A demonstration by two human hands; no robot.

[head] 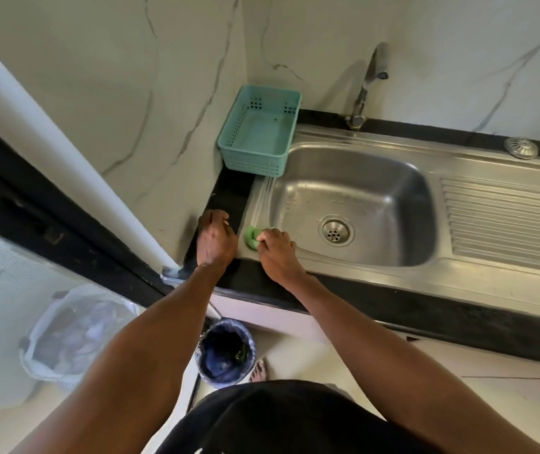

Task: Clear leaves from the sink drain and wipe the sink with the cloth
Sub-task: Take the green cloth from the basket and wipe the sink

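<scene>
The steel sink has a wet basin and a bare round drain with no leaves showing in it. My right hand grips a bunched green cloth and presses it on the sink's left rim, near the front corner. My left hand rests on the black counter just left of the sink, its fingers curled under and holding nothing that I can see.
A teal plastic basket stands at the back left corner. The tap rises behind the basin. A metal strainer cap lies at the back right beside the ribbed drainboard. On the floor stand a dark bin and a white-lined bin.
</scene>
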